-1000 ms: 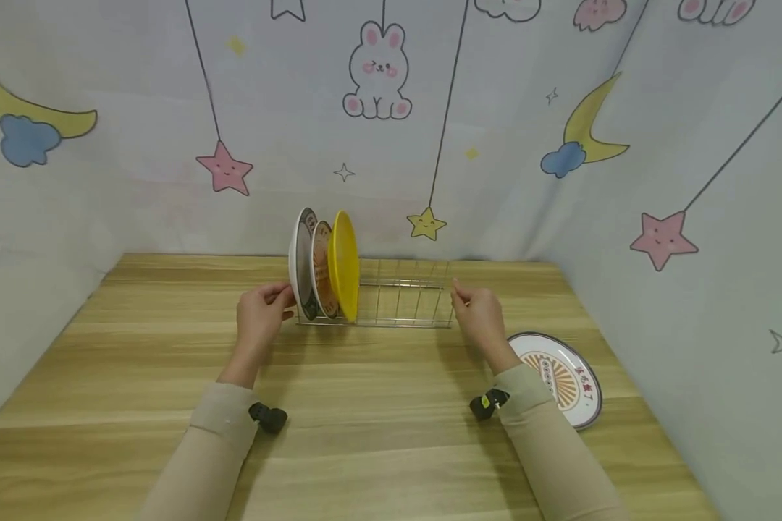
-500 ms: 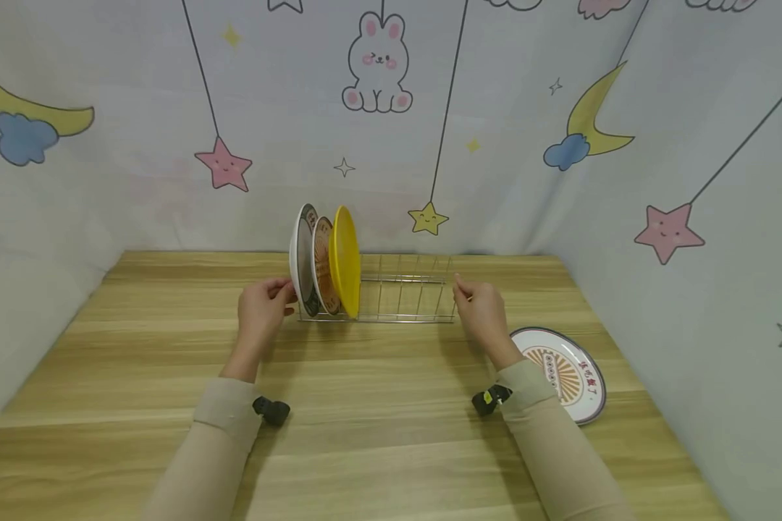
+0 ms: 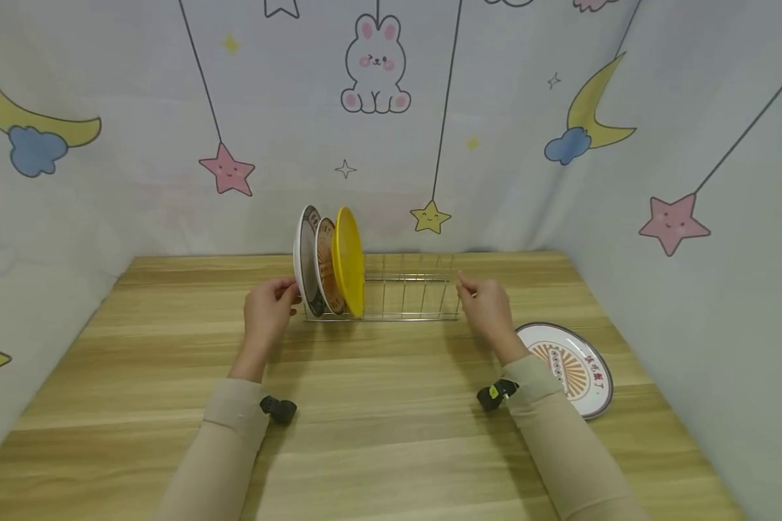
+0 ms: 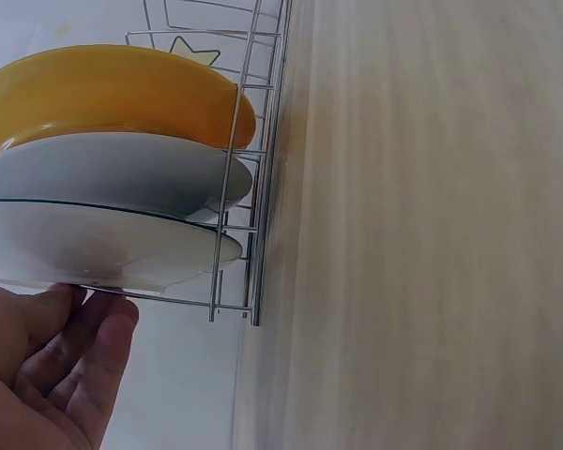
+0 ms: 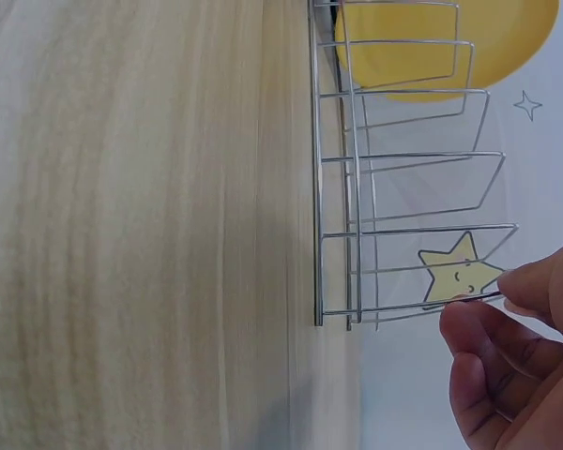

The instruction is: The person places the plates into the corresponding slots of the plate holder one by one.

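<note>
A silver wire dish rack (image 5: pixel 317 187) stands near the back of the wooden table. In its left part several plates lean upright: a white plate with a grey rim (image 3: pixel 307 264), a smaller plate with an orange ray pattern (image 3: pixel 326 266), and a yellow plate (image 3: pixel 348 262). Thumb and fingers of my left hand (image 3: pixel 268 312) pinch the rack's left end wire, beside the outermost plate. At the opposite end, my right hand (image 3: pixel 487 311) pinches the right end wire between thumb and forefinger. Rack slots right of the yellow plate hold nothing.
A white oval plate (image 3: pixel 593 383) with a dark rim and orange rays lies flat at the right, partly behind my right forearm. The tabletop (image 3: pixel 378 427) spreads in front of the rack. A patterned curtain (image 3: pixel 287 94) closes off the back and sides.
The head view has shifted slightly. Both hands keep their hold on the rack's ends, and the plates stay in the same slots.
</note>
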Demonstrator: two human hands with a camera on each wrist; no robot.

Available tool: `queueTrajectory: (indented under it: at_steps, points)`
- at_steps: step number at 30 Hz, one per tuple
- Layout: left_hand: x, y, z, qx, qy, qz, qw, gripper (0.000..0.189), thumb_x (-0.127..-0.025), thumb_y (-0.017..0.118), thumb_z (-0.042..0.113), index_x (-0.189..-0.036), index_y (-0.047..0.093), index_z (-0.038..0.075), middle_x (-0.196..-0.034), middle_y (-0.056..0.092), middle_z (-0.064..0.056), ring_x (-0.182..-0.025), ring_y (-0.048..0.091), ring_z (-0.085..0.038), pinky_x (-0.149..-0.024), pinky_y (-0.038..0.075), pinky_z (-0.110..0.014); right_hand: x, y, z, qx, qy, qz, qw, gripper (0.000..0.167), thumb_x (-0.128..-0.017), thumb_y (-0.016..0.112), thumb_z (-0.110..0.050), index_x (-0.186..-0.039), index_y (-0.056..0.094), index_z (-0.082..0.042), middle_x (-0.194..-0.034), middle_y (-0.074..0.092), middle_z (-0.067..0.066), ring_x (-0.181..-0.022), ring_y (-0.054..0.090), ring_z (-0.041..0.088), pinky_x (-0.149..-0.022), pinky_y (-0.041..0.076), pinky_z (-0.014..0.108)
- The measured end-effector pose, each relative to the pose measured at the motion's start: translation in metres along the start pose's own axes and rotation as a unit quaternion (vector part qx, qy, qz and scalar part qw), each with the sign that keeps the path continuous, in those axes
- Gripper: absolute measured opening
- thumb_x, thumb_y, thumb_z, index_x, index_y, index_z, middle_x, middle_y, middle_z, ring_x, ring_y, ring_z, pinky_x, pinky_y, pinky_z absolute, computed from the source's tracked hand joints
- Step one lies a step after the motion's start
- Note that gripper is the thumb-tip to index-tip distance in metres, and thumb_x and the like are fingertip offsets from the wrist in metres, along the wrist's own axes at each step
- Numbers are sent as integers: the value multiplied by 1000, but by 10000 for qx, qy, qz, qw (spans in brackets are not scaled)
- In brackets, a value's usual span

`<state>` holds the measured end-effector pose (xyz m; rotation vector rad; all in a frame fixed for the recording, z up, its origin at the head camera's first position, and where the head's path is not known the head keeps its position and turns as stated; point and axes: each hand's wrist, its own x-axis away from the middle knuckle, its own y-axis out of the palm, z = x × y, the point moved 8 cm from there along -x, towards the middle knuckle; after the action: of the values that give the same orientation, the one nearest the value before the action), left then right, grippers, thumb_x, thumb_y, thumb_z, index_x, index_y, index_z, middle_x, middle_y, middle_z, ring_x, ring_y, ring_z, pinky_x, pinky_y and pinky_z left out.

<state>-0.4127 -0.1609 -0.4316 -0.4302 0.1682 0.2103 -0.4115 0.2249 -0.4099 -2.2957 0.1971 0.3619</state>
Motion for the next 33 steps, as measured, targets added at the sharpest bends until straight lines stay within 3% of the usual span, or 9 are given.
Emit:
queueTrajectory:
  at_steps: [5,13,16,20,23,33]
  points:
    - [0,-1,1,-55,32,51,10000,23,-100,58,11,-110,69,-7,-98,72,-21,-86,71,-31,-63,58,-22,-1,-2,-3,-13,-22,17,10000,29,-98,62,-14,-125,66,-4,-102,74,11,-63,63,18,-43,42,25]
    - [-1,-2,5,-98,125,63,9999,23,-100,58,11,-111,69,-6,-100,72,-22,-87,71,-34,-62,58,-21,3,-7,0,-73,-62,72,9999,34,-99,61,-15,-132,62,-7,-122,68,11,-95,68,26,-41,38,24]
    - [-1,-1,5,-76,114,73,9999,24,-101,58,11,-112,69,-7,-102,71,-22,-88,71,-33,-62,58,-21,8,-10,-1,-102,-161,47,9998,38,-99,62,-15,-135,60,-5,-127,64,16,-92,70,31,-41,40,26]
    - [-1,0,5,-27,98,94,9999,24,-101,57,11,-112,69,-7,-101,71,-22,-87,71,-32,-63,58,-21,13,-11,0,-122,-186,-49,9997,43,-99,61,-17,-139,54,-3,-134,57,19,-105,66,36,-68,59,39]
    - [-1,0,3,10,37,76,10000,23,-101,57,11,-111,69,-6,-101,71,-22,-87,71,-32,-63,58,-22,18,-13,1,-186,-135,-130,9996,47,-99,61,-19,-142,51,-4,-141,52,18,-120,56,40,-93,52,50]
    - [-1,1,1,67,-103,-37,9999,24,-102,56,11,-114,68,-6,-104,71,-23,-92,70,-32,-67,60,-27,38,-24,7,-147,-54,-391,9991,56,-101,58,-28,-151,40,-10,-152,40,15,-131,45,42,-108,39,51]
